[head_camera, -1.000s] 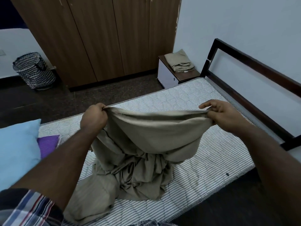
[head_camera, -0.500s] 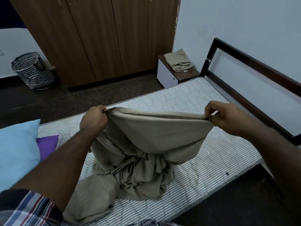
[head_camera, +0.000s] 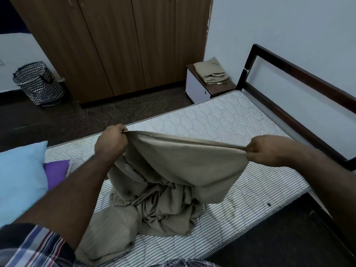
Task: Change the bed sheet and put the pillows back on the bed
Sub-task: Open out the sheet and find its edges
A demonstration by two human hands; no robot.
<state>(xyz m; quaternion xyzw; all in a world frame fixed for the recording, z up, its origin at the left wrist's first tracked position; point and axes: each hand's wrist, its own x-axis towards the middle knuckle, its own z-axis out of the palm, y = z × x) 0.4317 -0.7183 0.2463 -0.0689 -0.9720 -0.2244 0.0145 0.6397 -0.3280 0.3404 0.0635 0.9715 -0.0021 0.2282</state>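
A wooden wardrobe [head_camera: 119, 45] fills the far wall, and before it lies the bare striped mattress [head_camera: 221, 120], set in a dark bed frame [head_camera: 300, 74] whose rail runs along the mattress's right edge. The beige bed sheet [head_camera: 173, 182] sits near the mattress's near edge, about the middle of its length: most of it is heaped in crumpled folds on the ticking, while one hem is lifted and drawn taut between the two hands. A light blue pillow [head_camera: 19, 182] rests at the left end of the mattress, with a purple pillow [head_camera: 56, 173] just beside it, partly tucked beneath. Beyond the far right corner of the mattress stands a small bedside table [head_camera: 202, 89] carrying a folded beige cloth [head_camera: 212, 73]. A zigzag-patterned laundry basket [head_camera: 38, 83] stands on the floor at far left. The left hand [head_camera: 111, 143] is fisted around the hem's left end; the right hand [head_camera: 267, 151] pinches its right end between pressed fingers.
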